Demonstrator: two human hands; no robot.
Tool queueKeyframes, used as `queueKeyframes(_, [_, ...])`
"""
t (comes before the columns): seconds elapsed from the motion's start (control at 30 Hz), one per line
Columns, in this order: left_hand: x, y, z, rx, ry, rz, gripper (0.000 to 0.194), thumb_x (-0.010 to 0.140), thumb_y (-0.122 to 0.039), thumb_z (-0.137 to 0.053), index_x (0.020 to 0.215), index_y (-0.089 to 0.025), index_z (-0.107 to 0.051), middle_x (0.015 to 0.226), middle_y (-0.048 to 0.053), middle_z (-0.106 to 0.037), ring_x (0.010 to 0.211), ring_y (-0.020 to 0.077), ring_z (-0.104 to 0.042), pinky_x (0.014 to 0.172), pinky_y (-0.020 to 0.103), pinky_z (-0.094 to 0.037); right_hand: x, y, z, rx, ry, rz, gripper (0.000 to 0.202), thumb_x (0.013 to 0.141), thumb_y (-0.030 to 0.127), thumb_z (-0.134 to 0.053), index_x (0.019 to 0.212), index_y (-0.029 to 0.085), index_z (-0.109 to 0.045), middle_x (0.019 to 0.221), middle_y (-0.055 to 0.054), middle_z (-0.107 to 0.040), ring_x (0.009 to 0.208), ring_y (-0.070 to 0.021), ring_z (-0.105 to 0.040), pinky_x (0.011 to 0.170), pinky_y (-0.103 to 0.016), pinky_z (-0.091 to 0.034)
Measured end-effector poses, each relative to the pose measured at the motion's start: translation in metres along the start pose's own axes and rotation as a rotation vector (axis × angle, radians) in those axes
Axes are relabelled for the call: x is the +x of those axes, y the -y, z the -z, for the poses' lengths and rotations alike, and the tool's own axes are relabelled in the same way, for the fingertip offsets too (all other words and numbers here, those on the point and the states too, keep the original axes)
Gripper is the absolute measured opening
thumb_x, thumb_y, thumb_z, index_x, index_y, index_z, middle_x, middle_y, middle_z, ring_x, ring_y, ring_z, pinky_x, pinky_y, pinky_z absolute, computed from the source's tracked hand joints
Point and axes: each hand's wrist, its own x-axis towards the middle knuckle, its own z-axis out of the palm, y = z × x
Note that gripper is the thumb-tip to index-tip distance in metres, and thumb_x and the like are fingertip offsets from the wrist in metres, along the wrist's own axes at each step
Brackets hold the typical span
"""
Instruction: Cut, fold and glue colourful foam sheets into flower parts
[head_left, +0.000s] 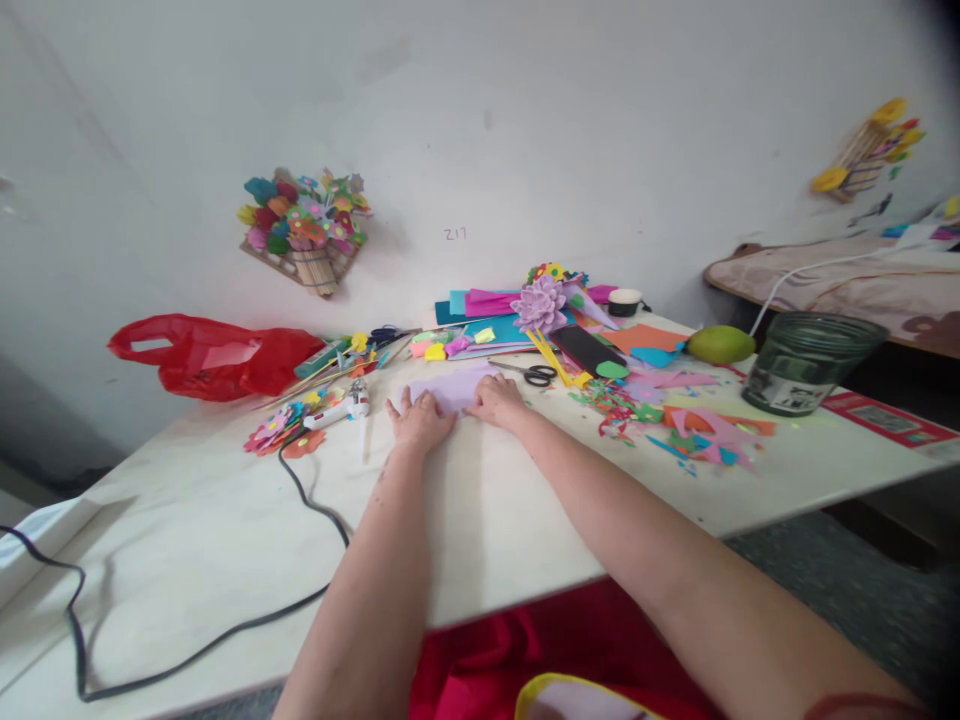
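A lilac sheet, paper or thin foam, lies flat near the middle of the white table. At its left near corner, my left hand has its outer fingers spread, while thumb and bent forefinger grip the near edge. My right hand is closed on the same edge farther right, knuckles up and fingers curled. Just beyond it lie black-handled scissors. A white hot glue gun rests left of my left hand, beside several cut-out flowers.
A red plastic bag sits at the back left. Coloured sheets and a purple flower lie at the back. Paper scraps, a green fruit and a glass jar are right. A black cord crosses the left.
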Motion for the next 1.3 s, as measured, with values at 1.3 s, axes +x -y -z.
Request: queueKeyframes(1.3, [-0.001, -0.004, 0.000, -0.003, -0.015, -0.013, 0.038, 0.073, -0.055, -0.042, 0.073, -0.021, -0.059, 0.116, 0.009, -0.057, 0.128, 0.0345, -0.020, 0.098, 0.061, 0.003, 0.004, -0.032, 0.000, 0.064, -0.028, 0.028, 0.024, 0.069, 0.044, -0.061, 0.075, 0.021, -0.066, 0.094, -0.005, -0.064, 0.099, -0.0228, -0.051, 0.084, -0.033, -0.035])
